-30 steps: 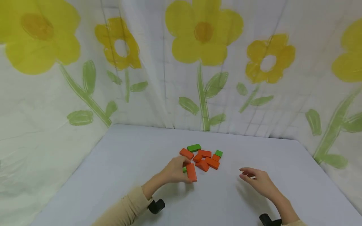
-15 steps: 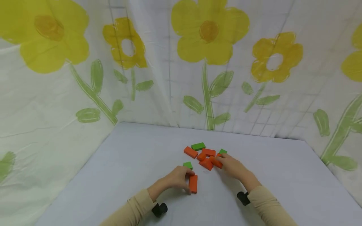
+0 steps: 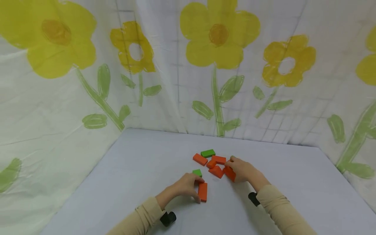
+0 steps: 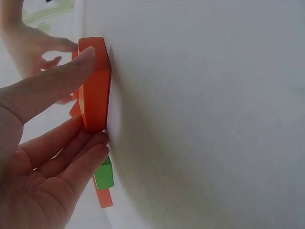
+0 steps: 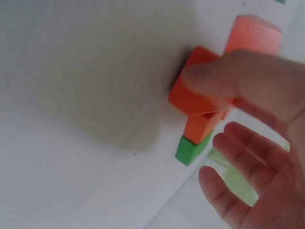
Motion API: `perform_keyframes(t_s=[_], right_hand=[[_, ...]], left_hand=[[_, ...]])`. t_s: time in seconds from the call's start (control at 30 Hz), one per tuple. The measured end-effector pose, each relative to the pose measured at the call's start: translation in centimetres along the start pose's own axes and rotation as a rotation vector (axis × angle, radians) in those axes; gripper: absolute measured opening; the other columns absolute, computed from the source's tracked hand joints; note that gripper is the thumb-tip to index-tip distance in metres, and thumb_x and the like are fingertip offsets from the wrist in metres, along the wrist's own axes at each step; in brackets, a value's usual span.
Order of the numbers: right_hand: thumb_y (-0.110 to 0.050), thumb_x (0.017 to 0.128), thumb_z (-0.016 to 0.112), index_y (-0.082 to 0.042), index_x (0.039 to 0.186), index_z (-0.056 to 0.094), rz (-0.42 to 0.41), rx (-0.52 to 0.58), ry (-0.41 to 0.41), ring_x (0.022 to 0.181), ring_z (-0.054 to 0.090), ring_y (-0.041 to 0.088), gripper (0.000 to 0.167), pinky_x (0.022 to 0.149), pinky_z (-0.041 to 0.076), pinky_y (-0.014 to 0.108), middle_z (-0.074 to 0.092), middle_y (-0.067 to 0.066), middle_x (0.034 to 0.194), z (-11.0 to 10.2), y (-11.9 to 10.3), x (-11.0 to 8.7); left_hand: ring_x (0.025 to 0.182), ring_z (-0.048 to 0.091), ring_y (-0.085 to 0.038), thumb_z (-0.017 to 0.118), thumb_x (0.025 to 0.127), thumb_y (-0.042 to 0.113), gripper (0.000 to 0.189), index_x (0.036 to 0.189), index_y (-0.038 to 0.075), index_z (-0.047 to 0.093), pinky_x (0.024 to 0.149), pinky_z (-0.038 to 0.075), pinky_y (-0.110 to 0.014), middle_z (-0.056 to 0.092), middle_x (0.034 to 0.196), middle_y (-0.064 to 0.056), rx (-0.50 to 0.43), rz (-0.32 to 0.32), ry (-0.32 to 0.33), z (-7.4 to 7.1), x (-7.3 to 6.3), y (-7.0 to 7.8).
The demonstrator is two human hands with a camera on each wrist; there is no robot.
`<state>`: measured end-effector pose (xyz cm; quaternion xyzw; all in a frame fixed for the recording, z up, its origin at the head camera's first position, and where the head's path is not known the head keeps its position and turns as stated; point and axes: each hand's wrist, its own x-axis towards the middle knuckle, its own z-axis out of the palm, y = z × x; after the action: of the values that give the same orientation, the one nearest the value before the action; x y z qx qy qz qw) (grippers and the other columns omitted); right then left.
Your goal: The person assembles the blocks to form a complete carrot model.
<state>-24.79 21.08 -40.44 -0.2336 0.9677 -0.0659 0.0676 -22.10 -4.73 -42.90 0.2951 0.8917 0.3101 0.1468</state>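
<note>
Right hand [image 3: 242, 170] reached red block [image 3: 229, 174], nearest block [image 3: 202, 192] closer

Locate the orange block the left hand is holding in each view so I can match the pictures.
Head: orange block, below and slightly right of centre.
Left wrist: orange block, upper left.
Right wrist: not visible.
Shared landmark: right hand, right of centre in head; right hand, top left in left wrist; right hand, along the right edge in right wrist.
</note>
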Motion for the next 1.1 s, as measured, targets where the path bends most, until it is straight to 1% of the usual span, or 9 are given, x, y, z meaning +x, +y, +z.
perform_keyframes(t_s=[0.1,0.23,0.4,0.5,0.7,0.83,0.97,1.07,1.1], right_hand=[[-0.008,0.068,0.083,-0.008,0.112,0.059,0.033,0.08,0.03,0.086,0.053,0.022,0.05,0.074,0.051,0.043,0.056,0.004,0.102,0.2,-0.2,-0.9],[-0.023,0.068,0.084,-0.009,0.11,0.059,-0.025,0.173,0.058,0.087,0.057,0.02,0.051,0.074,0.051,0.041,0.062,0.0,0.101,1.1,-1.6,-2.0],[-0.042,0.068,0.083,-0.007,0.108,0.063,-0.156,0.094,0.096,0.081,0.059,0.015,0.056,0.069,0.051,0.033,0.065,-0.002,0.096,2.3,-3.7,-2.4],[-0.043,0.067,0.083,-0.007,0.106,0.065,-0.2,0.06,0.137,0.077,0.059,0.011,0.056,0.067,0.051,0.029,0.066,-0.003,0.092,2.8,-4.3,-2.1],[-0.046,0.067,0.084,-0.008,0.104,0.065,-0.217,0.027,0.152,0.072,0.055,0.008,0.056,0.064,0.05,0.027,0.064,-0.004,0.086,3.4,-4.7,-1.5],[-0.05,0.068,0.083,-0.008,0.105,0.064,-0.21,0.038,0.118,0.07,0.052,0.007,0.059,0.061,0.048,0.027,0.061,-0.006,0.084,3.4,-4.9,-1.2],[-0.04,0.078,0.078,-0.008,0.104,0.067,-0.145,0.149,0.078,0.078,0.058,0.014,0.043,0.068,0.051,0.034,0.065,-0.003,0.092,2.0,-4.3,-0.5],[-0.015,0.084,0.071,-0.004,0.104,0.068,-0.085,0.148,0.15,0.087,0.062,0.025,0.023,0.073,0.052,0.042,0.067,0.006,0.098,0.6,-3.1,0.6],[-0.009,0.085,0.069,-0.002,0.106,0.067,-0.072,0.119,0.179,0.09,0.062,0.028,0.022,0.075,0.053,0.044,0.067,0.009,0.1,0.3,-2.7,1.0]], left_hand=[[0.098,0.056,-0.014,0.09,0.066,0.013,0.058,0.118,0.001,0.067,0.089,0.047,-0.027,0.066,0.112,-0.004,-0.008,-0.005,0.002,0.1,0.1,-0.1],[0.099,0.056,-0.013,0.09,0.066,0.013,0.057,0.117,0.002,0.067,0.089,0.047,-0.027,0.066,0.112,-0.003,-0.01,-0.015,0.006,0.2,0.1,-0.2],[0.097,0.056,-0.012,0.09,0.066,0.014,0.057,0.117,0.002,0.067,0.089,0.047,-0.027,0.066,0.111,-0.003,-0.008,-0.01,0.016,0.2,0.2,-0.1],[0.097,0.057,-0.012,0.09,0.066,0.013,0.057,0.116,0.001,0.067,0.089,0.047,-0.027,0.067,0.11,-0.004,-0.019,0.003,0.022,0.1,0.3,0.0],[0.1,0.057,-0.013,0.09,0.066,0.012,0.057,0.117,0.001,0.067,0.089,0.047,-0.026,0.067,0.111,-0.003,-0.047,-0.004,0.023,0.3,0.3,-0.1],[0.098,0.057,-0.013,0.09,0.065,0.011,0.057,0.117,0.0,0.067,0.088,0.047,-0.026,0.067,0.109,-0.003,-0.057,-0.012,0.034,0.3,0.2,-0.2],[0.096,0.057,-0.012,0.09,0.065,0.01,0.056,0.115,0.0,0.067,0.088,0.048,-0.026,0.067,0.107,-0.003,-0.058,-0.026,0.032,0.3,0.1,0.0],[0.095,0.057,-0.011,0.09,0.064,0.01,0.056,0.114,0.001,0.068,0.087,0.048,-0.026,0.067,0.106,-0.002,-0.05,-0.037,0.026,0.4,0.3,0.2],[0.094,0.057,-0.011,0.09,0.064,0.009,0.056,0.115,0.001,0.068,0.087,0.048,-0.026,0.067,0.106,-0.002,-0.051,-0.042,0.023,0.4,0.3,0.2]])
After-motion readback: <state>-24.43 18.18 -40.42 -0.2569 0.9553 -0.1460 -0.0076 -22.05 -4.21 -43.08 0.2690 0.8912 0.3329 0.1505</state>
